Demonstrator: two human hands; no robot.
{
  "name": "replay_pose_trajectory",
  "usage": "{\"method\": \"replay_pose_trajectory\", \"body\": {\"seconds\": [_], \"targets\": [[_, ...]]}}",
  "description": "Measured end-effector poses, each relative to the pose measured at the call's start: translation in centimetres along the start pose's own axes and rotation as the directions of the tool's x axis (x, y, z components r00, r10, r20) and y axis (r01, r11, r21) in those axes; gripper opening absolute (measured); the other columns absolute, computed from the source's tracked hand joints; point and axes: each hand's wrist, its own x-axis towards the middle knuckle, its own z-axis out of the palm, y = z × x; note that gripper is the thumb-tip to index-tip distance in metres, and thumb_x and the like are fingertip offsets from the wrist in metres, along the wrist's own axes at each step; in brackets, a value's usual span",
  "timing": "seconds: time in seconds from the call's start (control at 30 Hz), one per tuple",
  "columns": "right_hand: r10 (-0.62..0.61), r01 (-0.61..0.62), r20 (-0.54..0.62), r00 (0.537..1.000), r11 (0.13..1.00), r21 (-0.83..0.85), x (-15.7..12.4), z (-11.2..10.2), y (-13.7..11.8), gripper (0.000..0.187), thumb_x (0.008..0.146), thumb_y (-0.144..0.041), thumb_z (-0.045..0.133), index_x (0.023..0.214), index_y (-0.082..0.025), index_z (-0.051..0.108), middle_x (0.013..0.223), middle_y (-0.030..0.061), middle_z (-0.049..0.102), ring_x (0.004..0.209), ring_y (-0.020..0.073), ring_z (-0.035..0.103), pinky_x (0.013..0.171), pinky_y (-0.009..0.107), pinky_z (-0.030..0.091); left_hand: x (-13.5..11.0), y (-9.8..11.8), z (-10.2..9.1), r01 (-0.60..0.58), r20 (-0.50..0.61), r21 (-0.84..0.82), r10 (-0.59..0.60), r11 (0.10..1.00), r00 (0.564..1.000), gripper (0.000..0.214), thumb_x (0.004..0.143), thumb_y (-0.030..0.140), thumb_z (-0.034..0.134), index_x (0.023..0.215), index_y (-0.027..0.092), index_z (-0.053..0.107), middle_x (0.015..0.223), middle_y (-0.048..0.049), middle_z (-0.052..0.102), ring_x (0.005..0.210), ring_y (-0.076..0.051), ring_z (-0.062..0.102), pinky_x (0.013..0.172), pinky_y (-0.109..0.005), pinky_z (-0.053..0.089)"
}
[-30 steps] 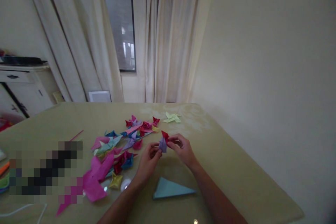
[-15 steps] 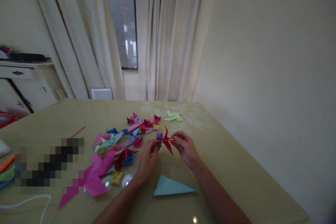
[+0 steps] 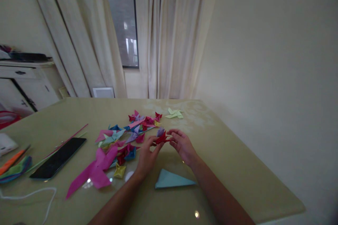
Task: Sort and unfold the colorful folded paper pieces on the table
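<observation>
Over the table's middle, my left hand point(image 3: 148, 153) pinches the near side of a red origami crane point(image 3: 161, 137) between thumb and fingers. My right hand point(image 3: 182, 146) is closed at the crane's thin right-hand point, fingertips together. Just behind the crane shows a purple folded paper piece point(image 3: 160, 132); whether it touches my fingers I cannot tell. Left of my left hand lies a pile of folded paper pieces point(image 3: 137, 132) in several colours. Between my forearms, a light blue paper plane point(image 3: 173, 179) rests flat on the table.
A pale green pinwheel point(image 3: 174, 113) lies beyond my hands. To the left are a large magenta pinwheel point(image 3: 99, 168), a yellow star-like piece point(image 3: 119, 171), a black phone point(image 3: 59, 159), thin sticks point(image 3: 76, 133) and a white cable point(image 3: 29, 194). A wall point(image 3: 277, 77) borders the table's right side.
The red crane's wings, spread up and down before, now appear turned and gathered at my left fingers. Both hands have drawn closer together around it. The view has shifted slightly.
</observation>
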Motion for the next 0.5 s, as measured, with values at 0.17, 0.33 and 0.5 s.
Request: {"method": "replay_pose_trajectory", "body": {"seconds": [0.17,0.33,0.5], "targets": [[-0.132,0.148,0.077,0.988,0.951,-0.270,0.3,-0.5,0.0,0.051,0.067,-0.037,0.096,0.111,-0.023,0.074,0.109,0.0050,0.075,0.086,0.0166,0.067,0.079,0.030,0.056,0.3,0.0,-0.1,0.102,-0.031,-0.123,-0.106,0.987,0.994,0.026,0.087,0.046,0.077,0.094,0.021,0.077,0.095,-0.0063,0.076,0.090,-0.024,0.070,0.079,-0.032,0.055],[-0.116,0.171,0.191,0.975,0.939,-0.299,-0.1,0.3,1.0,0.041,0.073,-0.041,0.093,0.104,-0.022,0.075,0.100,0.0041,0.077,0.090,0.0196,0.071,0.086,0.035,0.056,0.3,0.4,-0.3,0.142,0.001,-0.182,-0.144,0.973,0.990,0.027,0.082,0.047,0.080,0.089,0.021,0.080,0.092,-0.0063,0.078,0.087,-0.025,0.070,0.078,-0.033,0.055],[-0.195,0.222,0.109,0.975,0.908,-0.355,0.0,0.5,1.5,0.035,0.077,-0.049,0.089,0.094,-0.021,0.075,0.088,0.0032,0.076,0.082,0.0207,0.070,0.080,0.035,0.055,0.2,0.7,-0.1,0.139,0.065,-0.201,-0.128,0.970,0.990,0.030,0.084,0.049,0.076,0.097,0.023,0.082,0.098,-0.0071,0.079,0.090,-0.026,0.071,0.077,-0.033,0.056]]}}
